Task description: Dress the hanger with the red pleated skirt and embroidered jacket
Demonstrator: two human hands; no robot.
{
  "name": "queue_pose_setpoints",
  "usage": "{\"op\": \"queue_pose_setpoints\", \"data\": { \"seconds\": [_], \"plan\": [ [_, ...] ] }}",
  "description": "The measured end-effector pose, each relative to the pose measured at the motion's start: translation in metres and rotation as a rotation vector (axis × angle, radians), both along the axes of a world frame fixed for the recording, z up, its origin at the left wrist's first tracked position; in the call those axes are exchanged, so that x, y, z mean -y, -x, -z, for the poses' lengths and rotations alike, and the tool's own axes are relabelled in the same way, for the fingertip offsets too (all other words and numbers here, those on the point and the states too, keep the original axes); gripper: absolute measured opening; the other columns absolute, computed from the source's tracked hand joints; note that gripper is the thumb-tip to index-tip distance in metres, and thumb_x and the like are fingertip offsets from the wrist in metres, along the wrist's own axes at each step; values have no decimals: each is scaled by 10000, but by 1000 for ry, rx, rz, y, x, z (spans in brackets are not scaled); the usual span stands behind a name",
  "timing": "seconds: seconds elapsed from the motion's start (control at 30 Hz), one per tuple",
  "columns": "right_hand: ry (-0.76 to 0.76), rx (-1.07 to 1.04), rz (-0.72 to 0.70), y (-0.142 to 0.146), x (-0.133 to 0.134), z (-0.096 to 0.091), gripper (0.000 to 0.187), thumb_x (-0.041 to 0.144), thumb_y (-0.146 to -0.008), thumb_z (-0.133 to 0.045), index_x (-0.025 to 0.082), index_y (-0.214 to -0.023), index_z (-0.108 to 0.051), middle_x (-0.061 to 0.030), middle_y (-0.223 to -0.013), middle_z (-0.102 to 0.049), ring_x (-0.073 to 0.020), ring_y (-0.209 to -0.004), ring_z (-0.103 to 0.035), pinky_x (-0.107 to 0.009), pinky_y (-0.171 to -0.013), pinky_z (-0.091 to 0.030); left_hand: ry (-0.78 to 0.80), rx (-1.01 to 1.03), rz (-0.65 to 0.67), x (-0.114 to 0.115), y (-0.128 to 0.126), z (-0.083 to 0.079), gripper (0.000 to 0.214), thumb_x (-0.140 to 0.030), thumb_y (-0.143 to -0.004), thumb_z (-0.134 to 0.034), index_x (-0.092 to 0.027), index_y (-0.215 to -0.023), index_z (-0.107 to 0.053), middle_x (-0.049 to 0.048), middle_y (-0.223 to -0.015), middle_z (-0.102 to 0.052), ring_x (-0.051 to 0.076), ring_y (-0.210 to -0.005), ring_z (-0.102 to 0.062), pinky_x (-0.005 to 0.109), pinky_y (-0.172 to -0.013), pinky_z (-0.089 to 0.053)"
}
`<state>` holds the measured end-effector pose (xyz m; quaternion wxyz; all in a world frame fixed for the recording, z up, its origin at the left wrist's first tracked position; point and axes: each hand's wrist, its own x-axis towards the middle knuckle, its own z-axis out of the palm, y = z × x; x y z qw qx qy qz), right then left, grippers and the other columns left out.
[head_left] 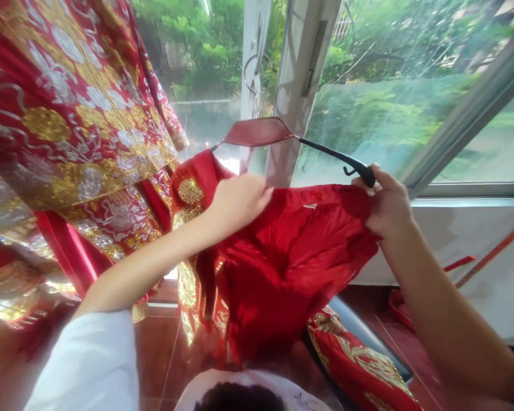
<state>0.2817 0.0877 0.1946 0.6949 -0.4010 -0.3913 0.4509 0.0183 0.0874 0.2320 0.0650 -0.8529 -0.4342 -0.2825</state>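
A red garment [282,240] with gold embroidery hangs in front of me, its plain red lining facing me. One shoulder of it sits on the far arm of a hanger [334,153] with a maroon centre plate, a metal hook and black arms. My left hand [244,197] is closed on the garment's upper edge; its fingertips are partly hidden. At the tip of the hanger's right arm, my right hand [388,200] grips the black end, with the garment's red edge against its palm and lower fingers.
Embroidered red and gold robes [89,114] hang on the left. Behind the hanger are a window frame [302,74] and glass panes. Below lies another red and gold embroidered cloth [364,359] beside a dark bench-like surface [368,337], over a tiled floor [156,342].
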Motion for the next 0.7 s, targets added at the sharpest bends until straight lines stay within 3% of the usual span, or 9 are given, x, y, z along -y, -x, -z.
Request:
{"op": "queue_pose_setpoints", "data": {
  "seconds": [0.07, 0.17, 0.27, 0.37, 0.43, 0.47, 0.5, 0.57, 0.7],
  "plan": [
    [73, -86, -22, -1, 0, -1, 474, 432, -882, -580, 195, -545, -344, 75, -485, -245, -22, -358, -234, -162, -360, -186, -230, -32, 98, -14, -24, -22, 272, -314, -963, -467, -133, -1058, -645, 173, -1077, -667, 314, -1098, -605, 468, -988, -384],
    [97, -166, -26, -1, 3, -7, 467, 348, -981, -427, 189, -549, -348, 72, -462, -251, -23, -352, -232, -153, -367, -167, -485, -153, 227, -44, -59, -48, 419, -418, -989, -425, -137, -1229, -623, 174, -1411, -529, 310, -1348, -426, 484, -1144, -199],
    [73, -129, -11, -8, 6, -11, 501, 361, -1016, -342, 193, -545, -357, 73, -424, -286, -28, -331, -265, -160, -370, -180, -457, -194, 227, -68, -83, -51, 522, -450, -1020, -302, -140, -1038, -722, 147, -1192, -686, 266, -1187, -557, 469, -1083, -272],
    [99, -1, -41, -26, 7, -10, 450, 394, -997, -373, 168, -637, -520, 57, -457, -473, -40, -356, -432, -152, -405, -286, -400, -134, 199, -74, -92, -47, 618, -447, -1031, -231, -134, -904, -748, 103, -904, -748, 210, -969, -642, 423, -991, -331],
    [157, 157, -84, -41, 6, -9, 136, 219, -909, -549, 138, -867, -650, 22, -577, -631, -77, -466, -590, -175, -493, -405, -395, -136, 194, -72, -93, -47, 633, -456, -1026, -231, -133, -882, -756, 95, -873, -752, 195, -943, -652, 413, -971, -327],
    [194, 240, -80, -48, 5, -10, 169, 88, -833, -607, 126, -987, -665, 0, -636, -680, -100, -522, -640, -203, -541, -447, -401, -143, 193, -70, -93, -49, 636, -455, -1025, -228, -134, -882, -758, 97, -871, -753, 192, -936, -653, 414, -960, -326],
    [227, 311, -45, -54, 2, -12, 334, -20, -759, -626, 109, -1065, -663, -16, -663, -701, -116, -550, -663, -230, -573, -471, -409, -149, 193, -70, -93, -50, 634, -453, -1023, -227, -136, -890, -759, 102, -875, -755, 190, -928, -653, 419, -948, -326],
    [261, 399, 65, -62, -5, -24, 461, -111, -699, -607, 58, -1125, -653, -31, -662, -706, -115, -547, -665, -247, -592, -478, -416, -155, 188, -71, -96, -52, 622, -459, -1017, -236, -141, -918, -761, 115, -907, -756, 192, -921, -648, 431, -933, -323],
    [220, 598, 299, -63, -20, -71, 472, -8, -738, -628, 49, -1206, -638, 7, -684, -687, -1, -434, -545, -158, -495, -345, -407, -99, 214, -83, -102, -50, 579, -480, -999, -308, -124, -959, -763, 156, -964, -737, 254, -938, -634, 472, -924, -308]
  ]
}}
